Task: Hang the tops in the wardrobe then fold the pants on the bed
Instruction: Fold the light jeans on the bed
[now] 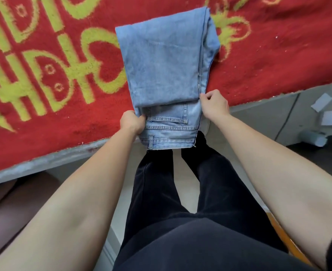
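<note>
1. Head view: left hand (pixel 133 122) and right hand (pixel 214 104) pinch opposite edges of the folded jeans (pixel 167 75).
2. Beyond both grips, the jeans lie on the red blanket (pixel 63 94), waistband overhanging.
3. Right of the right hand, papers (pixel 321 102) litter the floor.

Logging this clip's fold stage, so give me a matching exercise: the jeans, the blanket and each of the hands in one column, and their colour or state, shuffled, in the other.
Column one:
1. jeans
2. blanket
3. left hand
4. right hand

Column two:
A. red with a yellow-green pattern, lying under the jeans
B. pinches the right edge of the folded-over layer
C. light blue, folded over on itself
D. grips the left edge at the fold

Pairs: 1-C, 2-A, 3-D, 4-B.
</note>
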